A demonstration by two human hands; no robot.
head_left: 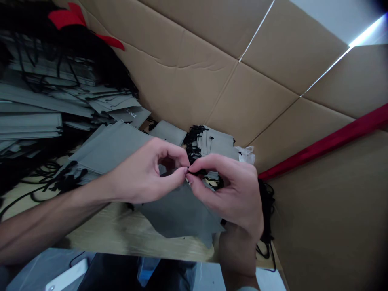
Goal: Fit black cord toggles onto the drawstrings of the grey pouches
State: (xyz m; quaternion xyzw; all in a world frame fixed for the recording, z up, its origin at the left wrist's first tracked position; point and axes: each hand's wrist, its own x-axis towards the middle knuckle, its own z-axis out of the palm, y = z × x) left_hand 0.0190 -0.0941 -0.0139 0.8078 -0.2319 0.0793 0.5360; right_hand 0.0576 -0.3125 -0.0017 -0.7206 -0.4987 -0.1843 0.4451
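Note:
My left hand [151, 171] and my right hand [230, 186] meet fingertip to fingertip at the middle of the view. Both pinch a short piece of black cord [198, 172], mostly covered by the fingers. Just below hangs a flat grey fabric pouch [182, 212], its upper edge reaching up to my fingertips. Beyond my left wrist lies a pile of similar grey pouches [112, 143] with knotted black cords. Another bundle with black cord ends [195, 139] sits right behind my hands.
Grey pouches are heaped high at the left [30, 121], below black cords and red strips [65, 18]. Cardboard walls [188, 52] enclose the wooden tabletop [121, 234]. A dark red band [327, 141] slants across the right side. Black cords [266, 210] hang beside my right wrist.

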